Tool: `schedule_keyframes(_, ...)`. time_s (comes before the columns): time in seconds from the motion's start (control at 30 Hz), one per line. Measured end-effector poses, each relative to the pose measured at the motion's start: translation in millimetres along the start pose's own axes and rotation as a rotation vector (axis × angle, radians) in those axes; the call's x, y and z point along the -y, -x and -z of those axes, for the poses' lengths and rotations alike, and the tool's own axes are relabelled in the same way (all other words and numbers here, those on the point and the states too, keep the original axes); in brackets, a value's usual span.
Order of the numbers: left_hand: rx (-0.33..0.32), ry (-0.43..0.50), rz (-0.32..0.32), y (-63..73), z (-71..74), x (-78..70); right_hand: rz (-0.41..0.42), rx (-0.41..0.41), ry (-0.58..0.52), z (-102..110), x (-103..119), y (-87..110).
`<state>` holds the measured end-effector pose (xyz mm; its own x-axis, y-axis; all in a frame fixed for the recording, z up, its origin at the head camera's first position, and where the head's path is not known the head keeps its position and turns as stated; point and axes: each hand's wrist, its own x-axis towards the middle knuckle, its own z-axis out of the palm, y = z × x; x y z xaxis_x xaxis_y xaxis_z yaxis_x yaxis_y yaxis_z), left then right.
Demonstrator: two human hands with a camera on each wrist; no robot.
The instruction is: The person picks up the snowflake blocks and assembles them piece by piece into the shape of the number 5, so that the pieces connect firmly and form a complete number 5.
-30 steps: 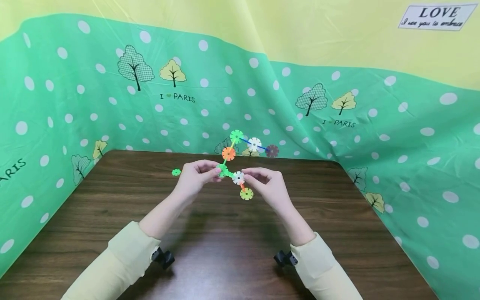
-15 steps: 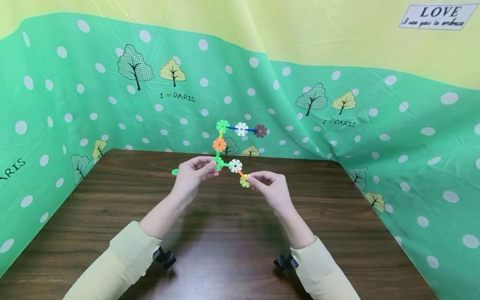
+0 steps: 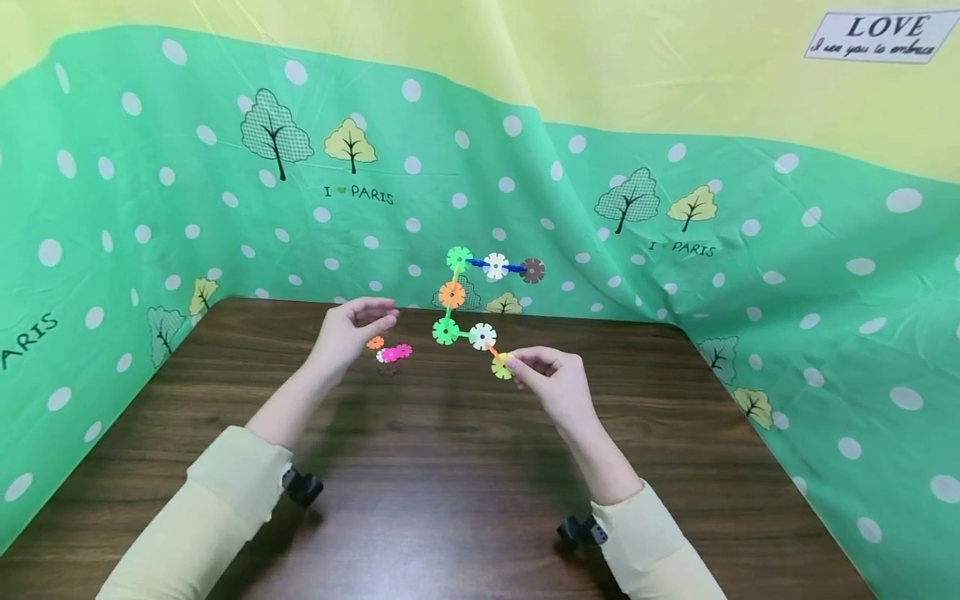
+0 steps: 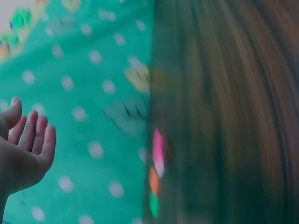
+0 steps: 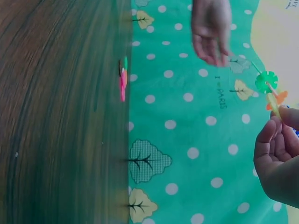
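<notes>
Between thumb and fingers my right hand point(image 3: 555, 387) pinches the yellow disc point(image 3: 502, 367) at the lower end of a chain of notched snowflake discs. The chain is held up over the table in a zigzag. From the yellow disc it runs through a white disc point(image 3: 483, 337), a green disc point(image 3: 446, 332) and an orange disc point(image 3: 452, 294). A second green disc point(image 3: 460, 259) tops it, with another white disc point(image 3: 495, 267) and a brown disc point(image 3: 532, 270) out to the right. My left hand point(image 3: 347, 333) holds nothing, its fingers apart from the chain, slightly bent in the left wrist view.
Loose discs lie on the dark wooden table point(image 3: 450, 467) below my left hand, among them pink discs point(image 3: 393, 354) and an orange disc point(image 3: 375, 342). In the left wrist view a green disc point(image 4: 154, 205) shows beside them. A dotted green curtain point(image 3: 420, 183) hangs behind the table.
My right hand has moved from the white disc to the yellow end disc. My left hand has let go of the lower green disc and moved left, uncovering the loose discs.
</notes>
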<state>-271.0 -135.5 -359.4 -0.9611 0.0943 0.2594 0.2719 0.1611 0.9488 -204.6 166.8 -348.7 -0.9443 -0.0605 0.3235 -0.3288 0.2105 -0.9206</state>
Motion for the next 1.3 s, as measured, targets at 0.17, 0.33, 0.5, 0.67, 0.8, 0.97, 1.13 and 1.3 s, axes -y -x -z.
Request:
schedule_keyframes(0.17,0.056,-0.283,0.0,-14.6,30.1,40.0,-0.012,0.009,0.013,5.0,9.2,2.5)
schedule_keyframes(0.33,0.089,-0.457,0.009,-24.3,51.0,72.9,-0.002,0.018,0.033,5.8,23.4,3.8)
schedule_keyframes(0.5,0.133,-0.563,0.04,-33.2,59.8,90.2,0.012,0.027,0.032,7.0,25.1,1.5)
schedule_keyframes(0.67,0.205,-0.69,0.074,-37.4,59.9,98.8,0.017,0.041,0.017,7.7,18.1,-2.9)
schedule_keyframes(0.8,0.217,-0.733,0.052,-39.6,56.6,102.5,0.015,0.034,0.001,9.2,3.2,-8.9)
schedule_keyframes(0.97,0.205,-0.716,0.035,-39.6,53.6,103.1,0.015,0.033,-0.007,9.4,-1.6,-10.0)
schedule_keyframes(1.13,0.207,-0.703,0.053,-39.2,52.0,103.2,0.002,0.037,-0.008,9.0,-1.4,-10.8)
schedule_keyframes(1.3,0.213,-0.746,0.075,-37.1,52.3,105.2,-0.013,0.034,-0.013,8.2,0.8,-11.7)
